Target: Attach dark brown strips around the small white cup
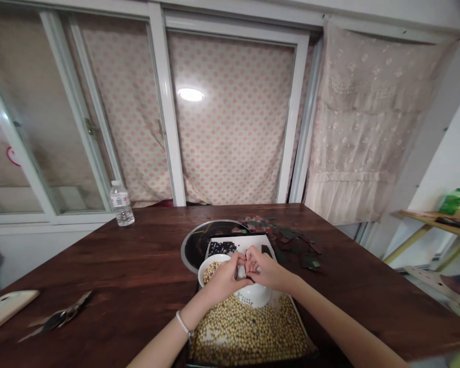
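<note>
Dark wooden surface [111, 266] beneath a curtained window [230, 122], with a tray of soybeans [249, 332] on it.
The left hand [224, 278] and right hand [262, 268] curl inward, touching each other above a small white bowl [213, 267] of mixed beans; whether they hold anything cannot be told.

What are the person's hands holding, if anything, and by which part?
It cannot be told; the left hand and right hand meet over a white bowl.
</note>
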A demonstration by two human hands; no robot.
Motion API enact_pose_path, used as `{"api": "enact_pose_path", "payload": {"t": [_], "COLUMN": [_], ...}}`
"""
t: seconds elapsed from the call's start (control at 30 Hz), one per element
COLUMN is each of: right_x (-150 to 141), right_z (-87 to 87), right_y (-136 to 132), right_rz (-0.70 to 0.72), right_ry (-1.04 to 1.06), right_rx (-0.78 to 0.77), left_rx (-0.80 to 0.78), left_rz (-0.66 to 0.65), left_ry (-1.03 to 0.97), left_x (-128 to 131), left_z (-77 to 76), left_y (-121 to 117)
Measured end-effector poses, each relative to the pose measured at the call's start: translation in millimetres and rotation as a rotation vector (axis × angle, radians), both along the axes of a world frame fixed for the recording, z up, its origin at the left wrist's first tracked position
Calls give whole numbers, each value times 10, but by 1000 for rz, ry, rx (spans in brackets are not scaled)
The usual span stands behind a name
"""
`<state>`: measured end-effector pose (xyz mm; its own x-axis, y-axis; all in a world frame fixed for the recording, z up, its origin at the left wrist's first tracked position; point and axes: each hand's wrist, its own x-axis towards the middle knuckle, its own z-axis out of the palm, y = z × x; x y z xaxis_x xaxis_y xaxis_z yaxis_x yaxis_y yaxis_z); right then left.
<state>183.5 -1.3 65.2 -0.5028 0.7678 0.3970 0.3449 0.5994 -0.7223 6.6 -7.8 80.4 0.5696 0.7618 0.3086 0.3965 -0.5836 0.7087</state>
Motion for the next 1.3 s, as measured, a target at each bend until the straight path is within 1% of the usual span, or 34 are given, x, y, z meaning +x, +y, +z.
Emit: {"api": "enact_pose_path", "payload": {"t": [0.1, 0.27, 0.5, 0.8, 1.1, 1.2, 1.3], "right_x": [9, -4, 12, -9, 69, 55, 27], "right_z": [8, 13, 71, 45, 106, 102, 50], "right_y": [5, 21, -45, -46, -171, -115, -7], "right_rz": [15, -3, 4, -33, -7, -20, -53], "right_ry": [-20, -44, -111, -138, -165, -159, -148], "right_rx": [1, 34, 95, 122, 122, 124, 133], "left_rx": [-2, 6, 15, 14, 16, 17, 19], "left_rz": [0, 4, -7, -6, -14, -16, -8], "left_ry": [4, 2, -10, -1, -5, 5, 17], "left_x": [0, -6, -3, -4, -8, -6, -6], "left_z": [-1, -11, -19, -1, -30, -30, -20], "left_y": [-3, 4, 0, -3, 7, 9, 4]}}
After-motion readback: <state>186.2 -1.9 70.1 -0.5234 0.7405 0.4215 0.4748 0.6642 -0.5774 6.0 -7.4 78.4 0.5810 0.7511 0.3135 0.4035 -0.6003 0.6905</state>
